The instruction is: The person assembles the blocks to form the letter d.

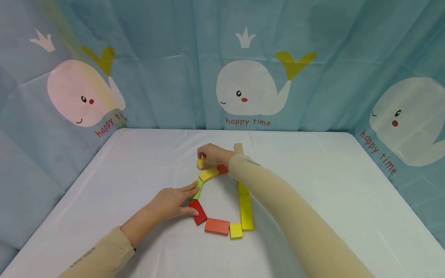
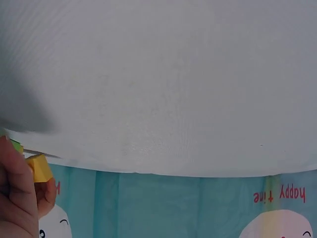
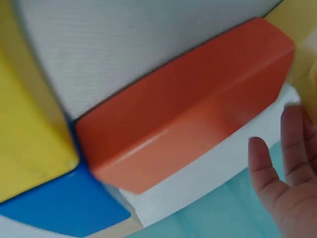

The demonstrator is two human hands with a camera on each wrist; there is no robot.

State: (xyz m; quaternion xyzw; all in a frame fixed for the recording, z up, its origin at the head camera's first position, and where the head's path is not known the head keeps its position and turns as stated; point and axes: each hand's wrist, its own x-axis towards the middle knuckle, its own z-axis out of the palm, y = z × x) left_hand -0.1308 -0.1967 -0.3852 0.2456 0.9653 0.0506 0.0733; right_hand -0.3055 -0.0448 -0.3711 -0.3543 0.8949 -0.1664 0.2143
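Note:
Up at the far side of a ring of blocks, my right hand (image 1: 216, 154) pinches a small yellow block (image 1: 200, 163) just beyond a longer yellow block (image 1: 208, 174). My left hand (image 1: 170, 202) lies at the ring's left side, fingers stretched over a green block (image 1: 199, 190) and thumb on a red block (image 1: 199, 212). In the left wrist view, the pinched yellow block (image 2: 39, 168) shows beside the left hand (image 2: 15, 191). An orange-red block (image 3: 188, 109) fills the right wrist view, with the right hand's fingers (image 3: 294, 144) to its right.
The ring continues through an orange block (image 1: 217, 226), a yellow square block (image 1: 236, 231) and a long yellow block (image 1: 246, 212). My right sleeve hides part of its right side. A wooden block (image 1: 238, 148) sticks out beyond; a blue block (image 3: 74, 203) shows below a yellow one.

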